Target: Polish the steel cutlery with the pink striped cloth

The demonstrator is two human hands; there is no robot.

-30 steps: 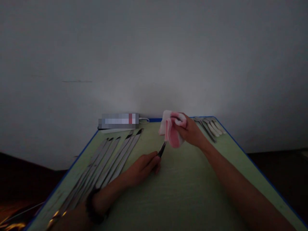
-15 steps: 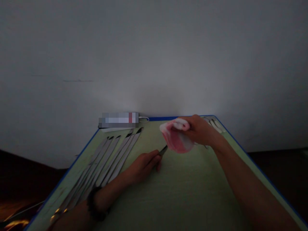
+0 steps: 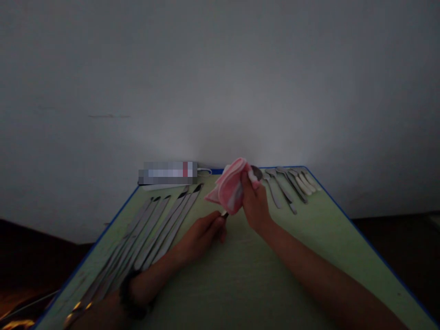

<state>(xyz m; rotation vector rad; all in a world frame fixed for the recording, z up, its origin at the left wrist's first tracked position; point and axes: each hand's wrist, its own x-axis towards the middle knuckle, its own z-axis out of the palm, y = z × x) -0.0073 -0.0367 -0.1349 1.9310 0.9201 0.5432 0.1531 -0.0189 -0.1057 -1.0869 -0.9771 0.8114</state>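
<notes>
My left hand [image 3: 206, 231] is closed on the handle end of a metal spoon [image 3: 256, 173]. Its dark rounded bowl shows past the far side of a pink and white cloth [image 3: 231, 185]. My right hand [image 3: 256, 201] grips this cloth, which is folded around the spoon and hides its middle. Left of my left hand lies a row of long, flat metal utensils [image 3: 165, 229], probably knives. Beyond my right hand, several metal spoons [image 3: 287, 183] lie side by side, along with thin pieces with white handles [image 3: 304, 184].
The light green table [image 3: 247, 279] has a blue edge and stands against a grey wall [image 3: 220, 82]. At the back left sits a box-like object [image 3: 168, 174], blurred out, with a white cable [image 3: 205, 172] beside it.
My right hand has moved left with the cloth, and the cloth is now folded around the spoon. The spoon's bowl and the row of spoons at the right have come into sight.
</notes>
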